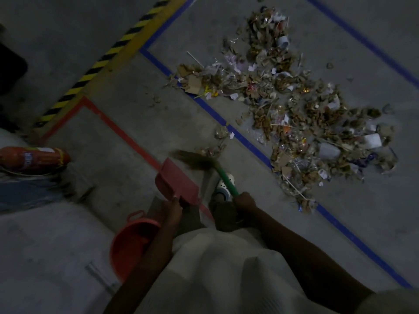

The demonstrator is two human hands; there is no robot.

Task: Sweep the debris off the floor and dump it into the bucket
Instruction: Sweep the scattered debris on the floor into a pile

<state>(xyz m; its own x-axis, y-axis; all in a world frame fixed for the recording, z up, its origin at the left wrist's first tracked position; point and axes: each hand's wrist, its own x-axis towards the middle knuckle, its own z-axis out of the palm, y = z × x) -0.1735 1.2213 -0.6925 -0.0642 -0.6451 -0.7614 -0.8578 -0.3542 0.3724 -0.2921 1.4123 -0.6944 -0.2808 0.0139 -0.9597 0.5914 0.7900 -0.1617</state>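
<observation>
- The left hand (175,203) is gripping the handle of the red dustpan (175,180), fingers curled round it, just below the middle of the frame. The pan appears to be tilting up off the floor.
- The right hand (244,200) is clamping round the green handle of the broom (226,180), whose brown bristles are showing blurred just above the dustpan.
- The debris (294,123) is lying spread across the upper right and right of the frame, mostly beyond the blue tape line (247,143).
- A small clump (210,150) is sitting on the near side of that line, just beside the bristles.
- The orange bucket (127,243) is standing lower left of centre, beside the left forearm and well apart from the main pile.
- The debris is looking like torn cardboard, paper scraps, wrappers and thin sticks. These are light and loose and are likely to scatter, so short, low strokes are seeming wiser than hard ones.
- Taking hold is best done through the tools: the broom on its stiff handle, and the dustpan by its handle with the lip flat on the floor.
- The dim light is hiding any finer dust.
</observation>
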